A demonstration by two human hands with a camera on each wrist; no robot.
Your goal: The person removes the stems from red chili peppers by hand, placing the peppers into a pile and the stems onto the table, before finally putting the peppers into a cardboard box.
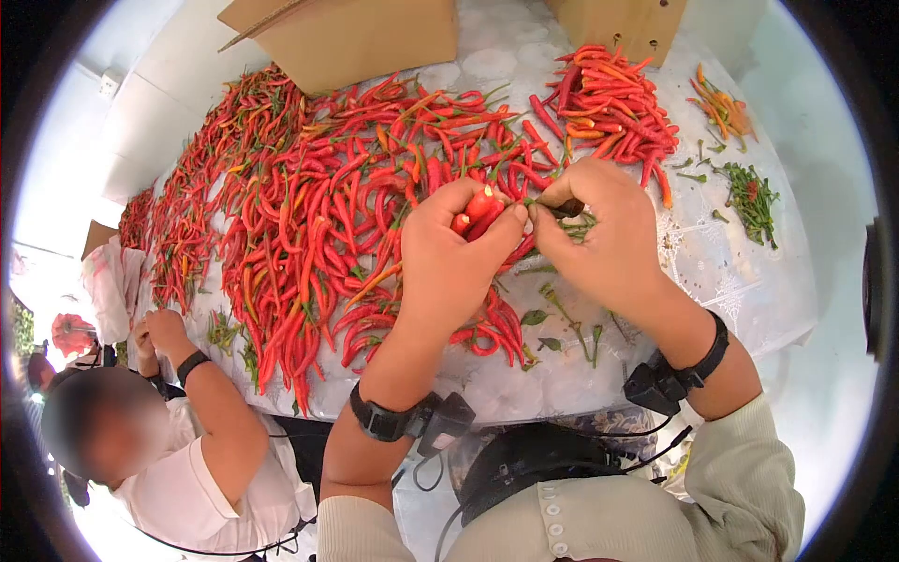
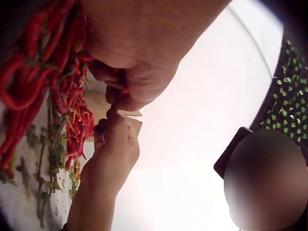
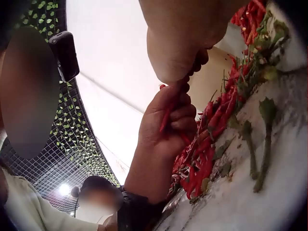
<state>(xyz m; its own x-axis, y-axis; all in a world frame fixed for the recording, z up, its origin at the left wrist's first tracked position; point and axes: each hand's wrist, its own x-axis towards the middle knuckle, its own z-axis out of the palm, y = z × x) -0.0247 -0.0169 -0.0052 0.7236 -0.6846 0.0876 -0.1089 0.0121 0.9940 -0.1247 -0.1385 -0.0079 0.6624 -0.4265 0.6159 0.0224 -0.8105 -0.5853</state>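
Note:
My left hand grips a few red chili peppers, their pale cut ends poking up between thumb and fingers in the head view. Right against it, my right hand pinches a small green chili stem between thumb and forefinger. Under its curled fingers shows something dark. In the right wrist view a red chili lies across the left palm. Both hands hover over the near side of a large heap of red chilies, fingertips meeting.
Stemless chilies form a pile at the back right. Beside it lie orange chilies and a heap of green stems. Loose stems lie before me. Cardboard boxes stand behind. Another person works at the left.

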